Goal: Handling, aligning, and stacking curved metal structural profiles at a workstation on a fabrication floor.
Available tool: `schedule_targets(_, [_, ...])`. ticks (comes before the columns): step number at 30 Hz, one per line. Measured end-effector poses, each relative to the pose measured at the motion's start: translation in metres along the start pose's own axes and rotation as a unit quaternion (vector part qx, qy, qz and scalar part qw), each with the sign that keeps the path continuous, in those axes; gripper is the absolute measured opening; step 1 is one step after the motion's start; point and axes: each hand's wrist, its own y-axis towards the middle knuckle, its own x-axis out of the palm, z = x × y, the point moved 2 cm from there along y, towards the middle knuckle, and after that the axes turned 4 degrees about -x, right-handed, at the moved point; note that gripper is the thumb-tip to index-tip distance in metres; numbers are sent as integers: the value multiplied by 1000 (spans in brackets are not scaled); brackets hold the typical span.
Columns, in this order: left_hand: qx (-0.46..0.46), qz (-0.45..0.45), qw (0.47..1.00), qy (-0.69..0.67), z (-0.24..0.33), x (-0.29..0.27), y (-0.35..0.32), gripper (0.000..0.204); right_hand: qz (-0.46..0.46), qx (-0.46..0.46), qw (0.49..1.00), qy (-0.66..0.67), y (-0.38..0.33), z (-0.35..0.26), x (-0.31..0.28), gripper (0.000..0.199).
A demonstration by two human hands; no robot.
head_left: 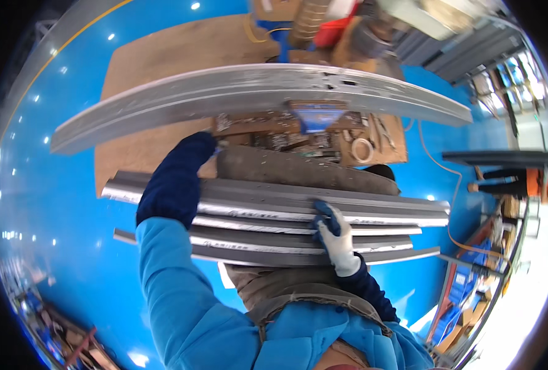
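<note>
Several long grey profiles (267, 214) with white label strips lie side by side across the front of my body. My right hand (335, 239), in a white and dark-blue glove, is on them right of their middle, fingers bent around a profile's edge. My left arm reaches forward over their left part in a dark-blue cuff (178, 179). That cuff hides nearly all of my left hand, so its fingers and grip do not show. Beyond it, a long silver-grey channel profile (243, 92) crosses above the workbench, slightly blurred.
The brown workbench (156, 52) carries a tray of small metal parts (286, 140), a tape roll (362, 150) and a blue block-like fixture (318, 116). A red bin (335, 31) stands at the back. An orange hose (437, 161) runs over the blue floor. Another person (511, 183) is at the right.
</note>
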Motion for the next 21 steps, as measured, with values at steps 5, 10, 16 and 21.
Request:
schedule_targets(5, [17,3,1000,-5,3,-45,0,45,5,-82,995,-48,1,-21,-8,43])
schedule_targets(10, [-32,17,999,11,32,-77,-10,49,-17,-42,999,16,-3,-20,-16,43])
schedule_targets(16, [-65,60,996,-9,60,-94,-14,52,-21,-71,997,-8,-7,-16,-23,43])
schedule_targets(21, [62,142,977,-144,27,-122,-53,50,13,-141,988,-58,-11,-24,-30,43])
